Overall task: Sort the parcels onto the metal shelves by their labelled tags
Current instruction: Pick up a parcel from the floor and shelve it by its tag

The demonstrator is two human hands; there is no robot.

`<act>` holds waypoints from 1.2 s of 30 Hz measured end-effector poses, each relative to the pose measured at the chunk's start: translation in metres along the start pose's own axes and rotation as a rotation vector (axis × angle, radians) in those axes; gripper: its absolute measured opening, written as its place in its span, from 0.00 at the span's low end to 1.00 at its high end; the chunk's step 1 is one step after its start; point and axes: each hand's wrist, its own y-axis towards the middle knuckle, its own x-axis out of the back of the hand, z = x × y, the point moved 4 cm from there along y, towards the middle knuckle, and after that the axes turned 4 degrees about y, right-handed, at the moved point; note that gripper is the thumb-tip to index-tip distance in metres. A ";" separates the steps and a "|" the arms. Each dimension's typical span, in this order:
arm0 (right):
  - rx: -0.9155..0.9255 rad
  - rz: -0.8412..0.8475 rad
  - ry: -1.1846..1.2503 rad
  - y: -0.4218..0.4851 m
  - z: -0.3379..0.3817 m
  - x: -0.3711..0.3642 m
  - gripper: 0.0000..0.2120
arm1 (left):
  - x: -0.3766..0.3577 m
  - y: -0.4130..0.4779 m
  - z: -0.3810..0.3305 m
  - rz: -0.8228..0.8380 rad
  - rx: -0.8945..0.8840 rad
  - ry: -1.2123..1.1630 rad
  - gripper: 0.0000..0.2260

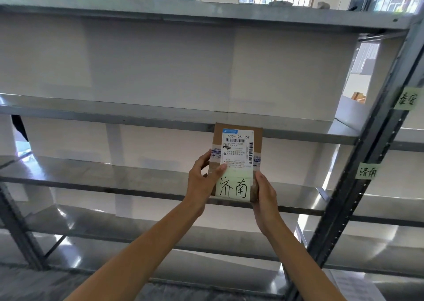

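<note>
A small brown cardboard parcel (258, 137) is held upright in front of the metal shelves. It carries a white shipping label and a pale green handwritten tag (232, 187). My left hand (202, 179) grips its left side with the thumb across the front. My right hand (263, 193) holds its lower right edge. The parcel's bottom sits level with the front lip of one shelf (114, 179). On the right upright post, a green tag (367, 171) with the same handwritten characters marks that shelf level. A second green tag (407, 100) hangs higher on the post.
Several bare metal shelves (137, 111) stretch across the view, with white wall panels behind. The dark upright post (358, 190) runs diagonally at the right. More shelving continues to the right of it. Windows with bars show above the top shelf.
</note>
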 end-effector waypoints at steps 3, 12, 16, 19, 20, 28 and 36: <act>0.007 -0.060 0.014 0.001 0.001 0.000 0.15 | -0.001 -0.001 -0.001 0.046 0.011 -0.046 0.22; 0.047 -0.059 -0.054 0.000 0.006 -0.003 0.15 | -0.002 -0.001 0.013 0.122 0.250 -0.145 0.24; 0.076 -0.023 -0.207 -0.002 0.012 -0.004 0.16 | 0.001 0.004 0.017 0.093 0.277 -0.177 0.25; 0.160 -0.039 -0.344 -0.005 0.018 0.001 0.21 | 0.003 0.006 0.018 0.083 0.274 -0.172 0.26; 0.170 -0.026 -0.364 -0.006 0.019 0.003 0.23 | 0.003 0.007 0.018 0.077 0.273 -0.176 0.25; 0.039 0.118 -0.306 -0.014 0.012 0.005 0.25 | 0.004 0.012 0.016 0.072 0.258 -0.151 0.26; 0.048 0.063 -0.268 -0.011 0.006 0.003 0.23 | 0.003 0.014 0.019 0.102 0.246 -0.142 0.26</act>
